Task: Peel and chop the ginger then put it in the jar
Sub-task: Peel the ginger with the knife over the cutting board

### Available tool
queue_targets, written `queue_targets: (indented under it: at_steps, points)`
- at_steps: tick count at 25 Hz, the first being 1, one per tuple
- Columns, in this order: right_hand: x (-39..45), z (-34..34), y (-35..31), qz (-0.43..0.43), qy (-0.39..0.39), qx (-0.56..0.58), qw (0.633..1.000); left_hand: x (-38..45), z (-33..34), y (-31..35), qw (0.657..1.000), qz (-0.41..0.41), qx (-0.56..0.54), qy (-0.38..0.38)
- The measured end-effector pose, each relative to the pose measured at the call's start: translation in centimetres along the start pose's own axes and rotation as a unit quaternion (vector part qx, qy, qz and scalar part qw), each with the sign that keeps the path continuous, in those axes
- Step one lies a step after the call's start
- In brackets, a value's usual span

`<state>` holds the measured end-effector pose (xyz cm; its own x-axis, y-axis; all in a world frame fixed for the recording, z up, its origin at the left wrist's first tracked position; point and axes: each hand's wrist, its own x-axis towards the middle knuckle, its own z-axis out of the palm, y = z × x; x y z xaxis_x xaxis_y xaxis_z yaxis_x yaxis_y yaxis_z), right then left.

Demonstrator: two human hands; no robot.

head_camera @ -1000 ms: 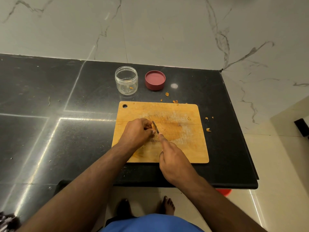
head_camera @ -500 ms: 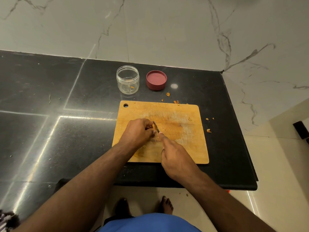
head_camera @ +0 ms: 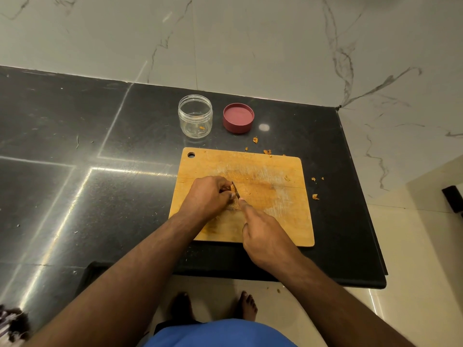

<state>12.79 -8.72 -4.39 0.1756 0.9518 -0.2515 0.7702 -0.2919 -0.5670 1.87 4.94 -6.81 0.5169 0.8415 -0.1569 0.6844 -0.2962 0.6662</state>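
The left hand (head_camera: 209,195), fingers curled, pins a small tan piece of ginger (head_camera: 233,188) to the rectangular wooden cutting board (head_camera: 275,196) on the black stone countertop (head_camera: 112,196). The right hand (head_camera: 265,236) grips a thin dark knife (head_camera: 236,190), index finger extended along it, blade against the ginger. Beyond the board's far edge stands an open clear plastic jar (head_camera: 195,118); its round maroon lid (head_camera: 238,118) lies just right. Orange scraps (head_camera: 315,196) lie right of the board.
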Motion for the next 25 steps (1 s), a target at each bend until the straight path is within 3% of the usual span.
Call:
queue_targets:
  at_steps: [19,25]
  points:
    - [-2.9,1.1,0.0,0.041,0.000,0.026,0.999,0.3,0.3,-0.5,1.000,-0.018,0.000,0.003]
    - [-5.3,-1.1,1.0,0.061,0.021,0.097,0.993,0.6,-0.5,-0.9,0.998,-0.035,-0.049,-0.012]
